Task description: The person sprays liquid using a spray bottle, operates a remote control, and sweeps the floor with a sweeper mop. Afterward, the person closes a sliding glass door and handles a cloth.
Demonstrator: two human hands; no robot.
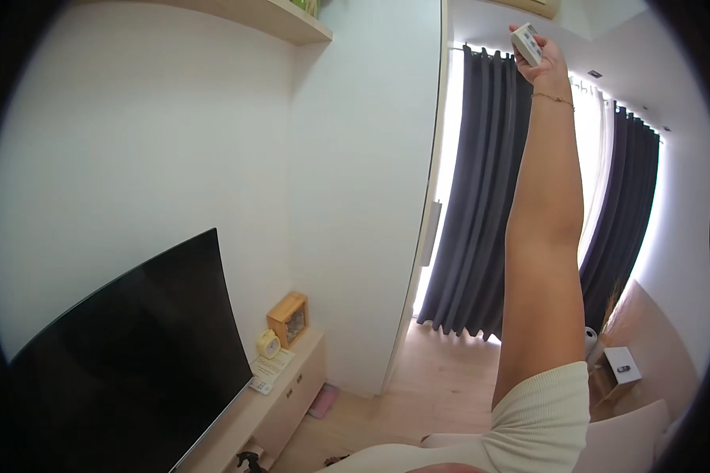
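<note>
My right arm stretches far up toward the ceiling. At its end, my right hand [547,66] is closed around a small white remote control [527,45] with grey-blue buttons. A thin bracelet [552,98] circles the wrist. Just above the hand, at the top edge of the view, part of a beige wall-mounted unit [538,6] shows. Dark curtains [485,189] hang behind the arm, with bright light around them. My left hand is out of sight.
A large black television [126,355] stands at the left on a low wooden cabinet [288,402]. On the cabinet are a yellow clock [268,344], a wooden box [289,318] and another white remote [260,385]. A small white side table [623,365] stands at the right.
</note>
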